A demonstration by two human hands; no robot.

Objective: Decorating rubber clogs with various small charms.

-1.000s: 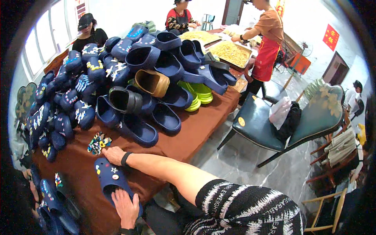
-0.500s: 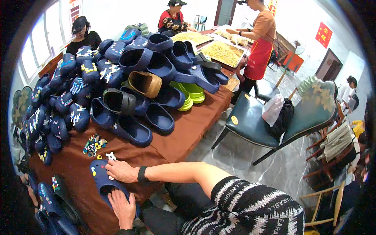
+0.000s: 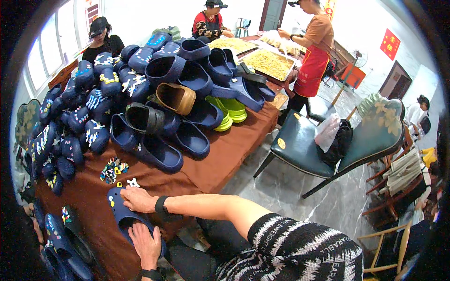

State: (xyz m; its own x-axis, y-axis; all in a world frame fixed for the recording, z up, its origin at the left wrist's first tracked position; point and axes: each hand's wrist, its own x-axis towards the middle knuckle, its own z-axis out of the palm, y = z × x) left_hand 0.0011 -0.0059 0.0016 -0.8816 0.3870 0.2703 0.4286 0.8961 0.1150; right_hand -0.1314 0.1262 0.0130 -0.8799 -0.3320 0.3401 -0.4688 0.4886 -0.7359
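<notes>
A dark blue clog (image 3: 123,216) lies on the brown-clothed table in front of me, its holed toe pointing away. My left hand (image 3: 146,241) holds it at the heel end, fingers reaching into the foot opening. Over the toe, my right hand (image 3: 137,200) presses down with curled fingers; whatever lies beneath its fingertips is hidden. Small yellow and white charms show on the clog's upper, left of that hand. Just beyond my right hand lies a white charm (image 3: 133,182). A small heap of mixed coloured charms (image 3: 112,169) sits farther off.
A big pile of blue clogs (image 3: 161,154), many with charms, covers the table's far side, with brown (image 3: 176,99) and green clogs (image 3: 233,110) among them. More clogs (image 3: 65,246) are at lower left. A dark green chair (image 3: 304,145) stands right. Other people work beyond, near food trays (image 3: 269,63).
My right hand has shifted slightly left over the toe, covering the red charm and more of the upper. My left hand has moved a little up onto the foot opening.
</notes>
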